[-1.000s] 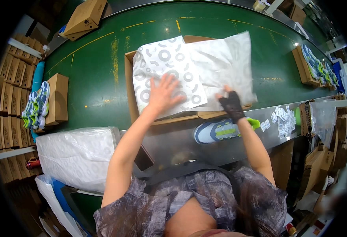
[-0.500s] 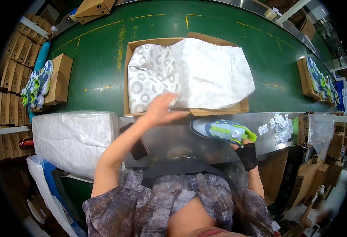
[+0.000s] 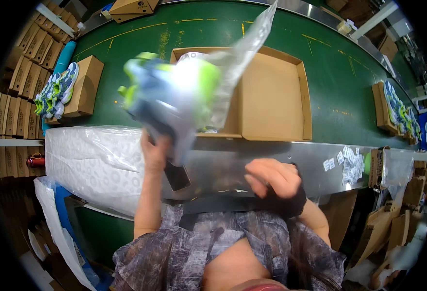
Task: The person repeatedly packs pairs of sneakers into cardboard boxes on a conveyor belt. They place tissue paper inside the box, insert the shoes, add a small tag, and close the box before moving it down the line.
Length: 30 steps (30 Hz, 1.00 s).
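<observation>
My left hand [image 3: 155, 151] grips a sneaker [image 3: 169, 92], blue, white and bright green, raised over the left part of an open cardboard box [image 3: 275, 99]. Motion smears the sneaker, and I cannot tell whether a second one is with it. Patterned wrapping paper [image 3: 237, 65] rises at a slant from the box beside the shoe. The box's right half shows bare brown cardboard. My right hand [image 3: 275, 179], in a black fingerless glove, hovers above the steel edge of the bench, empty, its fingers bent and the thumb apart.
A plastic-wrapped stack of patterned paper [image 3: 94, 167] lies at left, with a dark phone [image 3: 177, 178] beside it. White sachets [image 3: 352, 166] are heaped at right. Sneakers [image 3: 60, 89] lean on a box at the left of the green bench [image 3: 334, 63], more sneakers [image 3: 399, 106] at right.
The sneaker has gone from my right hand at the steel edge to my left hand over the box. The paper has been lifted off the box's right half. My right hand has moved left.
</observation>
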Available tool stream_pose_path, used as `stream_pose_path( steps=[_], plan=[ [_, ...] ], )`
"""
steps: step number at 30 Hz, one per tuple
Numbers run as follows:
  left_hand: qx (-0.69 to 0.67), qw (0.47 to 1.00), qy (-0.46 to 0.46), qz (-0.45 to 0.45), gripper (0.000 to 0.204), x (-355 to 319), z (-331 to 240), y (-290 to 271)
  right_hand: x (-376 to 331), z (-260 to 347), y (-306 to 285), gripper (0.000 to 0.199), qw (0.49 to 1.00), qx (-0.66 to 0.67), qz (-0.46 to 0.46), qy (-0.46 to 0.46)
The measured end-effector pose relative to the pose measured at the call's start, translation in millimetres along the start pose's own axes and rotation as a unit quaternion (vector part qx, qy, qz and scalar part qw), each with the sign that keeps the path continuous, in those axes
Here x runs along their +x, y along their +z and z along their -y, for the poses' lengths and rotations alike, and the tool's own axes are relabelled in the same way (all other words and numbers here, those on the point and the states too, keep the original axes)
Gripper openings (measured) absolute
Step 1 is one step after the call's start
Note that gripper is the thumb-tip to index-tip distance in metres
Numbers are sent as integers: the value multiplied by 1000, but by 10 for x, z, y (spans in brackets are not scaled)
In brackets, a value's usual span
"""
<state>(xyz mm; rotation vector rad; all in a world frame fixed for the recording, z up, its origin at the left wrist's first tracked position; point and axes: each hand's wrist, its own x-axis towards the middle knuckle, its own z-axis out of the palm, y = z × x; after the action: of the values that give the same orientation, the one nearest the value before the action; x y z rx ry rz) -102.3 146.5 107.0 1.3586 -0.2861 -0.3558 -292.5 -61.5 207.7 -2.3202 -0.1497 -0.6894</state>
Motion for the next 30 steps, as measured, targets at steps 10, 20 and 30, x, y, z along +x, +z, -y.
stream_pose_path(
  steps=[10,20,30],
  plan=[
    [-211,973,-23,-88,52,1162,273,-903,-1544,-1162,522,38,773,209,-30,598],
    [-102,951,-286,50,46,1080,1240,565,-731,-1577,855,25,467,478,-396,630],
    [-39,971,-231,48,36,1158,897,679,-319,-1341,559,33,934,-58,-220,277]
  ],
)
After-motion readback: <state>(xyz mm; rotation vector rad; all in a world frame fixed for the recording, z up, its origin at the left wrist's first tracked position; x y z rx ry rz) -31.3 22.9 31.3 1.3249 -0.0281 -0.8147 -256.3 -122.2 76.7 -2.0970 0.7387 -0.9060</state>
